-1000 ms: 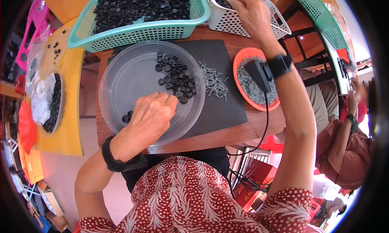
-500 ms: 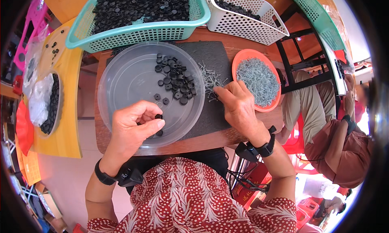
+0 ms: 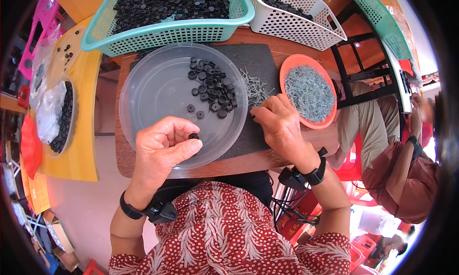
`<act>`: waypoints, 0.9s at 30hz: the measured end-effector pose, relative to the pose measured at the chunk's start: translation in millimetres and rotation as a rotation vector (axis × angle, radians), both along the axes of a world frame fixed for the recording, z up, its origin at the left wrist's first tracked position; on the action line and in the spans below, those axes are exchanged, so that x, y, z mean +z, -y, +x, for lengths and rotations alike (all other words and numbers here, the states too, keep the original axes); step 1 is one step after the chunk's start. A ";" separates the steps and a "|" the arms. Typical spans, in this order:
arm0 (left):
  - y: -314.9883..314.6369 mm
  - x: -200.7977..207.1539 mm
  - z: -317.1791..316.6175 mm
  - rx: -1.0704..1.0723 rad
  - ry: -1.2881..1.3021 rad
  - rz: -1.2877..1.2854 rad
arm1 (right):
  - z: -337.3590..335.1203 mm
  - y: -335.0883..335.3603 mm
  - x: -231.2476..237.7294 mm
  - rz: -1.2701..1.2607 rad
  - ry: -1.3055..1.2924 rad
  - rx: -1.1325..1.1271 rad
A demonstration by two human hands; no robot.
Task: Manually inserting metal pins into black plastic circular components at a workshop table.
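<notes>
My left hand (image 3: 165,145) hovers over the near side of a clear round plastic tub (image 3: 153,96), thumb and fingertips pinched on a small black round cap (image 3: 193,136). A heap of similar black caps (image 3: 217,91) lies in the right part of the tub, with a couple apart from it. Just right of the tub, my right hand (image 3: 282,129) is closed with its fingertips together; what they hold, if anything, is too small to make out. Loose silver screws (image 3: 256,88) lie on the dark mat (image 3: 258,60) just beyond those fingertips.
An orange bowl (image 3: 285,76) of screws stands right of the mat. Behind the tub are a teal basket (image 3: 167,35) full of black caps and a white perforated basket (image 3: 296,29). A yellow table (image 3: 88,131) is at left; another person (image 3: 401,179) sits at right.
My right fingertips have drawn back from the loose screws toward me. The left hand still pinches a black cap; a second cap seen below its thumb earlier is no longer visible.
</notes>
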State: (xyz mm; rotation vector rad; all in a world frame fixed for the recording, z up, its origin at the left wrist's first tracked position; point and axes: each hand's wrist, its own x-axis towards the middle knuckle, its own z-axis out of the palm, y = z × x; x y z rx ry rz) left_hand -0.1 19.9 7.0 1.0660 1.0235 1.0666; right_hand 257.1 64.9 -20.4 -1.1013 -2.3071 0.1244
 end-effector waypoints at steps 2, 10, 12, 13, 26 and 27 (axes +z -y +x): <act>1.8 -0.2 0.7 0.017 0.000 0.011 | -0.9 -1.3 -1.1 0.019 0.034 0.014; 5.6 -1.9 -0.1 -0.011 0.073 -0.016 | -2.6 -4.3 0.7 0.055 0.202 0.076; 7.0 -0.5 1.1 -0.013 0.074 -0.004 | -6.0 -3.0 8.4 0.086 0.264 0.095; 7.5 0.4 1.3 -0.017 0.076 0.008 | -7.8 -2.4 11.3 0.116 0.327 0.112; 12.1 -1.2 3.3 -0.013 0.119 0.015 | -0.6 3.8 3.8 0.097 0.221 0.095; 11.9 -1.9 2.7 -0.008 0.119 0.013 | 0.6 3.0 3.3 0.040 0.137 0.080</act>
